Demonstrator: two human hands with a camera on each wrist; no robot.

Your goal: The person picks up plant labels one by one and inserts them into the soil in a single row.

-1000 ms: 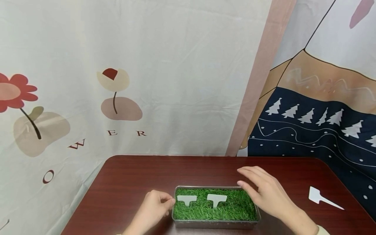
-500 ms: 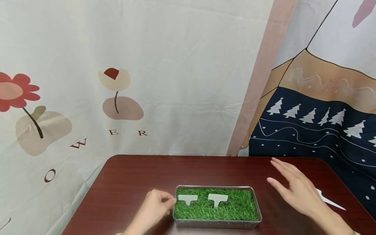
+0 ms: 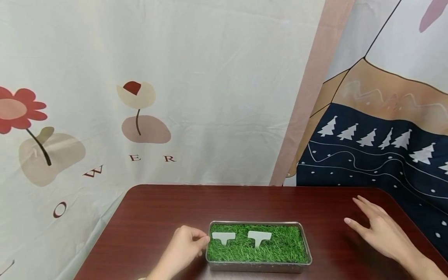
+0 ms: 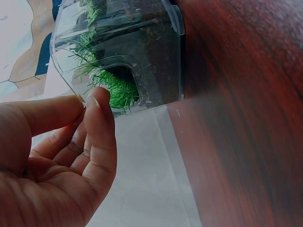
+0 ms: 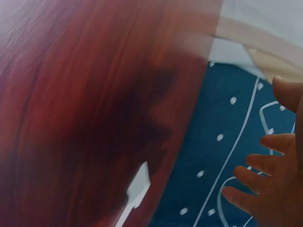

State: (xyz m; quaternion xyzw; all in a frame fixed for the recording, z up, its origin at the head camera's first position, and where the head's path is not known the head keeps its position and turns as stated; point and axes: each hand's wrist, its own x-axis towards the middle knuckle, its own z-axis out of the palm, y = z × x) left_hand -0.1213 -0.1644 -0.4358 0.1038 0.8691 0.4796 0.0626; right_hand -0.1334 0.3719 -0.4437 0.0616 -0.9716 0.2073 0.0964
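Observation:
A clear plastic box (image 3: 257,267) filled with artificial grass (image 3: 287,243) lies on the table. Two white T-shaped plant labels stand in the grass, a left label (image 3: 223,236) and a middle label (image 3: 259,235). My left hand (image 3: 185,247) pinches the box's left rim between thumb and forefinger; the left wrist view shows those fingertips at the clear wall (image 4: 156,56). Over the table's right side my right hand (image 3: 383,231) is held with fingers extended, holding nothing. Below it a loose white plant label (image 5: 138,187) lies on the table in the right wrist view; the hand hides it in the head view.
The dark red wooden table (image 3: 168,206) has rounded far corners. Behind it hangs a pale printed curtain (image 3: 217,97), with a navy cloth patterned with trees (image 3: 350,163) at the right.
My right hand has moved right, away from above the box's right end, to over the loose plant label, which it now covers in the head view. My left hand stays on the rim.

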